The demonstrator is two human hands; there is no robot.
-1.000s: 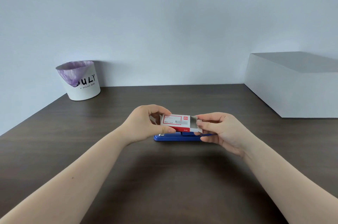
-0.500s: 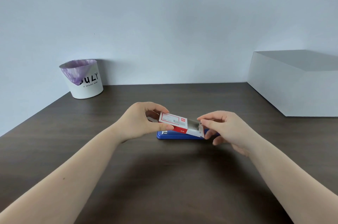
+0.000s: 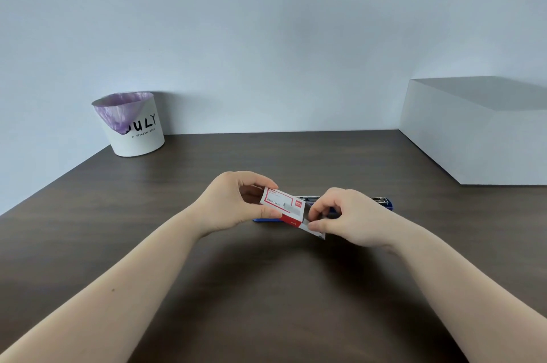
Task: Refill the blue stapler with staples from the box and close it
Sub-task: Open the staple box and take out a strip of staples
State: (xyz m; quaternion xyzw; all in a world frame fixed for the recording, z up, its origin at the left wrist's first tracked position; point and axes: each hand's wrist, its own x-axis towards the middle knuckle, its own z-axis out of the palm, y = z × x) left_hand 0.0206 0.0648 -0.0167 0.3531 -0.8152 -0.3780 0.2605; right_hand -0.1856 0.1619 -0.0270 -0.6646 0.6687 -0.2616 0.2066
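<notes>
Both hands are working over the middle of the dark wood desk [image 3: 266, 303] right now. The left hand [image 3: 229, 202] is gripping the white-and-red staple box [image 3: 282, 205], thumb pressing along its near edge and fingers curling over the far side, so the box is hanging tilted, its right end dipping lower. The right hand [image 3: 346, 216] is pinching at that open right end, thumb and forefinger closing on the pale inner tray [image 3: 313, 229] that is sticking out of the sleeve toward the near right. Whether any staples are between those fingertips is impossible to tell from here.

Just behind and beneath the box, the blue stapler [image 3: 387, 203] is lying flat on the desk, mostly hidden by the hands; its blue base is peeking out below the left thumb, and a metal part is showing at its right end past the right knuckles.

Far back at the left, a white bin [image 3: 139, 137] with a purple liner is sitting against the wall. At the right, a big white box [image 3: 473, 137] is resting on the desk.
</notes>
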